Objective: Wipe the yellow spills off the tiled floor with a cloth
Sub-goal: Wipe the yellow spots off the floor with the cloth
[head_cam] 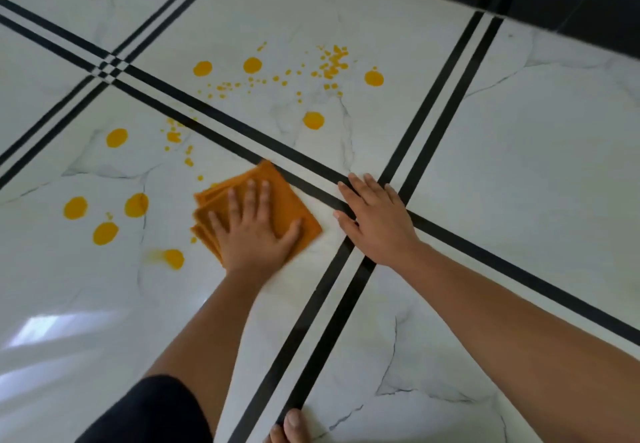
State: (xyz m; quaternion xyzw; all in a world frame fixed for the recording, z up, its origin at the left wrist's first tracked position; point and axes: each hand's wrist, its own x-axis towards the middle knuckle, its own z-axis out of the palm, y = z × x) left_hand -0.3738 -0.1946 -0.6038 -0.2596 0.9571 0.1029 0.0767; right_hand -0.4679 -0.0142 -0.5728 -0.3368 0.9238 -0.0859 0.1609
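Cloth [291,205], orange and folded, lies on the white tiled floor [519,165] just beside the double black stripes [291,338], with your left hand [254,231] pressed flat on it, fingers spread. Your right hand [377,221] rests palm-down where the stripes cross, fingers straight and slightly fanned, holding nothing. Yellow spills [313,120] dot the two tiles beyond and left of the cloth; the nearest blob [173,258], just left of it, is smeared at one edge.

Our left hand [254,235] presses flat on the folded orange cloth [287,198]. Our right hand [377,221] lies flat on the tiled floor [519,131] at its three o'clock. Yellow spills [313,120] dot nine through twelve o'clock.
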